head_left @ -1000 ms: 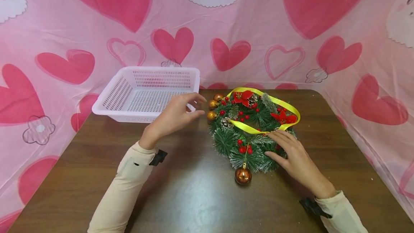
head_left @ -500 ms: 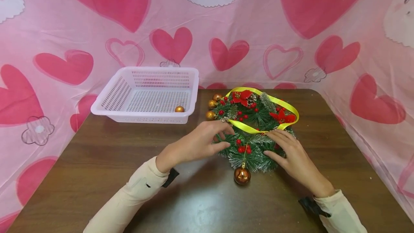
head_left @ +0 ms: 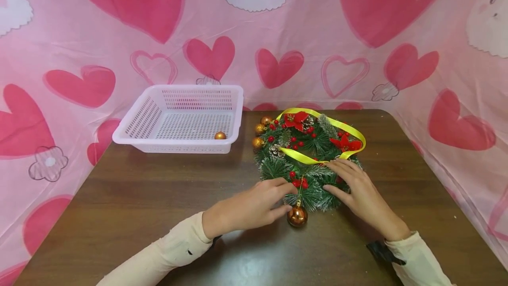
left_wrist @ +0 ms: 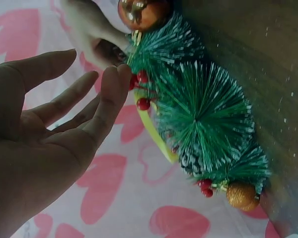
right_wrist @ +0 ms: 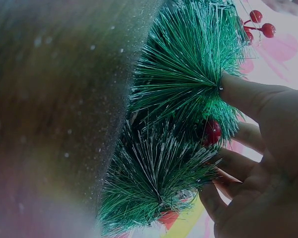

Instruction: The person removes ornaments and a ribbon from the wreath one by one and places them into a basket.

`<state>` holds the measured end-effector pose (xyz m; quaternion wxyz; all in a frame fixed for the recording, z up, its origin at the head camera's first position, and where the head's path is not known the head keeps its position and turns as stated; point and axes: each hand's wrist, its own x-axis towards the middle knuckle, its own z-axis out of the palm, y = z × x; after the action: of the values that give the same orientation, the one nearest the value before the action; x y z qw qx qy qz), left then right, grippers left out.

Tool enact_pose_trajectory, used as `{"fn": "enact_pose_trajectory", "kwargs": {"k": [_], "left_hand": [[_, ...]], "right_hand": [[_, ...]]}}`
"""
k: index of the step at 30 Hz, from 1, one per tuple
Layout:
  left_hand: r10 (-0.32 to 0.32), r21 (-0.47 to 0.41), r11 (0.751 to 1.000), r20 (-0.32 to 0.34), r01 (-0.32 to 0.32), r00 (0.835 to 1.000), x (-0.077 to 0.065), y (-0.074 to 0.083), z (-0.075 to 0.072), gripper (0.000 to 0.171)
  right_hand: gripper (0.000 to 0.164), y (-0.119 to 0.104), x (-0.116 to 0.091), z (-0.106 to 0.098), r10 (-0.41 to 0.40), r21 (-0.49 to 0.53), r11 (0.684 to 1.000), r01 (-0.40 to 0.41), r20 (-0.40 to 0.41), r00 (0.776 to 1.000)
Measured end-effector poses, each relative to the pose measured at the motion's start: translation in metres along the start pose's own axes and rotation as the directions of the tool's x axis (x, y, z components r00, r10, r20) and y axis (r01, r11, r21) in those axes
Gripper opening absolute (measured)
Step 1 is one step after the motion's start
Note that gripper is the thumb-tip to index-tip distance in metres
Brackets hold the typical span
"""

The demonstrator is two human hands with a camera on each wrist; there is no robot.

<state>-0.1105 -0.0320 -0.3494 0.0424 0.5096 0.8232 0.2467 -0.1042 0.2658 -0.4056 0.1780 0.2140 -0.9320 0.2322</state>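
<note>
A green wreath [head_left: 274,169] lies at the table's right, dressed with red berries, red poinsettias, pinecones and a looped yellow ribbon [head_left: 299,156]. From its near side hangs a shiny copper bauble [head_left: 297,216] on a gold string. My left hand [head_left: 254,204] hovers beside this bauble, thumb and fingers spread apart around nothing. My right hand [head_left: 363,195] rests on the wreath's right side; in the right wrist view its thumb [right_wrist: 251,96] touches the needles. Several gold and copper baubles [head_left: 258,142] sit at the wreath's left edge.
A white plastic basket [head_left: 178,141] stands at the back left, with one gold bauble [head_left: 220,135] on its floor near the front right corner. The brown table [head_left: 158,197] ends at a pink heart-print cloth [head_left: 278,25] behind.
My left hand has moved from the basket's right edge toward the near bauble. A gold bauble in the basket, hidden at first, now shows. My right hand stays on the wreath.
</note>
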Motion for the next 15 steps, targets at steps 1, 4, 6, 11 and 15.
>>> {"fn": "enact_pose_trajectory", "kwargs": {"k": [1, 4, 6, 11, 15], "left_hand": [[0.007, 0.009, 1.0, 0.0, -0.007, 1.0, 0.0, 0.0, 0.002, 0.031], [0.017, 0.031, 0.999, -0.006, -0.017, 1.0, 0.0, 0.001, 0.005, 0.031], [0.012, 0.034, 0.999, -0.01, -0.012, 1.0, -0.001, 0.001, 0.005, 0.03], [-0.005, 0.057, 0.998, 0.004, 0.005, 1.0, 0.0, 0.001, 0.008, 0.031], [0.009, 0.096, 0.995, 0.032, -0.012, 0.999, 0.001, 0.001, 0.012, 0.033]], "right_hand": [[0.059, 0.0, 0.0, 0.0, 0.001, -0.001, 1.0, -0.001, 0.0, 1.0], [0.06, 0.0, 0.001, 0.0, 0.002, -0.001, 1.0, -0.002, 0.001, 1.0], [0.06, 0.0, 0.001, 0.001, 0.001, -0.001, 1.0, -0.001, 0.006, 1.0], [0.06, -0.001, 0.001, 0.002, 0.004, -0.005, 1.0, -0.004, 0.011, 1.0], [0.06, -0.001, 0.0, 0.001, 0.003, -0.012, 1.0, -0.003, -0.001, 1.0]]}}
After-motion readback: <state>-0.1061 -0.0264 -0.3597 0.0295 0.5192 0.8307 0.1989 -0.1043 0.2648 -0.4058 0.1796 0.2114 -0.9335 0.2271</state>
